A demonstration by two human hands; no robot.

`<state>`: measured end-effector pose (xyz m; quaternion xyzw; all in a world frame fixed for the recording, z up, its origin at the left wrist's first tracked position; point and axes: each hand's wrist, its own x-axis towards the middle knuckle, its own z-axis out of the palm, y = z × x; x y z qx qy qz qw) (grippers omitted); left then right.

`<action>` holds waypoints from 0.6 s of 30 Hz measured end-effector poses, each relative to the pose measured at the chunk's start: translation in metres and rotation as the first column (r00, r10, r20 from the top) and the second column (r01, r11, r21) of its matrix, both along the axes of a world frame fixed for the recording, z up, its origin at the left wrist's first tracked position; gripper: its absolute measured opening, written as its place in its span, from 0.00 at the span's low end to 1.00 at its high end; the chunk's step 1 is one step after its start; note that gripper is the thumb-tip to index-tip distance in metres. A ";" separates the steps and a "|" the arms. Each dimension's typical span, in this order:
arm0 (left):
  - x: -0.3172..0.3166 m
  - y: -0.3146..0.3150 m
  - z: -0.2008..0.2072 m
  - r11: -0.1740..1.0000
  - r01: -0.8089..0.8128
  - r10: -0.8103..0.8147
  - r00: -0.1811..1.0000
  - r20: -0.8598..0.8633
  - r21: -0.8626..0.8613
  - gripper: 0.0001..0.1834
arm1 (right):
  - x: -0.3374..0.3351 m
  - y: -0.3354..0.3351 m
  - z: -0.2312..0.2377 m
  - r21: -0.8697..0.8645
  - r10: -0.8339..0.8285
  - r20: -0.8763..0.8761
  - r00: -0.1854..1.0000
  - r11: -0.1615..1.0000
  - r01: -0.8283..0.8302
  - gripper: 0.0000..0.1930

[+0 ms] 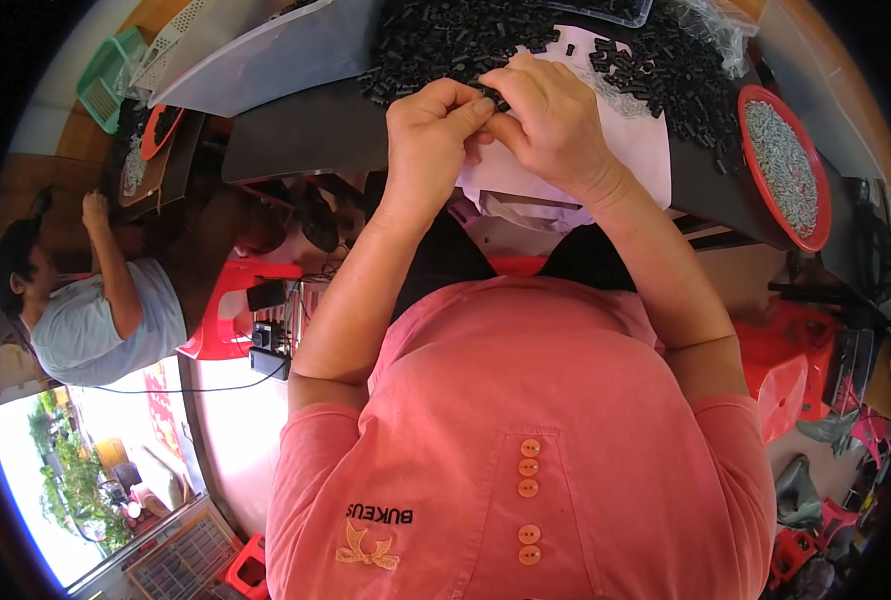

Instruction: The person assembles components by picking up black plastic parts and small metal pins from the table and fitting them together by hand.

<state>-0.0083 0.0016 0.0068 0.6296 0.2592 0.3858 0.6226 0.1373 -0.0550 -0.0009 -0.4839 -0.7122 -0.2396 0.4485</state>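
My left hand (429, 145) and my right hand (551, 125) meet over the table's near edge, both with bent, closed fingers. Pinched between their fingertips is a small black plastic part (494, 99), mostly covered by the fingers. Beneath the hands a white sheet (626, 160) covers part of the dark table and hangs over its edge. Just beyond the hands spreads a big heap of small black plastic parts (446, 50). More black parts (691, 85) lie to the right. Beside them on the sheet is a small pile of silvery metal pieces (618, 98).
A red round tray (819, 215) full of small silvery screw-like pieces stands at the right. A translucent plastic bin (266, 65) stands at the back left. Farther left, a person in a light shirt (111, 320) sits at another table, near a red tray (171, 122) and red stools (228, 310).
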 end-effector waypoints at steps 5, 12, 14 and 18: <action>0.002 -0.001 -0.004 0.996 -0.021 0.024 0.999 -0.036 0.091 0.05 | -0.001 -0.001 -0.006 -0.011 -0.049 0.058 0.997 0.999 0.050 0.14; -0.002 -0.006 0.002 0.984 0.073 -0.064 0.996 0.060 -0.161 0.05 | -0.002 -0.005 -0.002 -0.048 -0.004 0.047 0.999 0.999 0.006 0.16; -0.002 -0.006 0.004 0.979 0.089 -0.076 0.994 0.078 -0.182 0.05 | -0.003 -0.005 -0.002 -0.051 0.011 0.031 0.999 0.999 -0.010 0.16; -0.002 0.000 0.010 1.000 -0.012 0.010 0.995 0.102 0.011 0.04 | 0.000 0.000 0.000 -0.098 0.076 -0.176 0.982 0.991 -0.094 0.16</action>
